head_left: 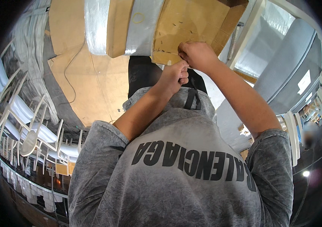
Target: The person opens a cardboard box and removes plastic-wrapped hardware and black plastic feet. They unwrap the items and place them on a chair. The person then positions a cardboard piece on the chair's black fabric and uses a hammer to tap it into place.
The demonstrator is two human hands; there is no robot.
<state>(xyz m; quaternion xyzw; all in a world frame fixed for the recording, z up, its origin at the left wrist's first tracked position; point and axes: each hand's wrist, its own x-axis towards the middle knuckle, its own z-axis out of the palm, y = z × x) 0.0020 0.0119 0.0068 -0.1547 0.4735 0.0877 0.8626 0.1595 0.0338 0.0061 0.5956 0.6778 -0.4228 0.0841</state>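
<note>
Nearest: grey mottled T-shirt (183, 178) of the person, two bare forearms rising from it.
Left hand (174, 77): closed in a fist, pinching something at the panel's lower edge; what it is cannot be made out.
Right hand (195, 55): fingers curled shut on the same edge.
Thing: brown flat cardboard panel (187, 26), above both hands, beside clear plastic-wrapped bundles (96, 22).
Handling: likely light, fairly stiff, prone to creasing and tearing; best gripped along the edge.
Count: one panel, two hands, many white chairs (36, 128) at left.
</note>
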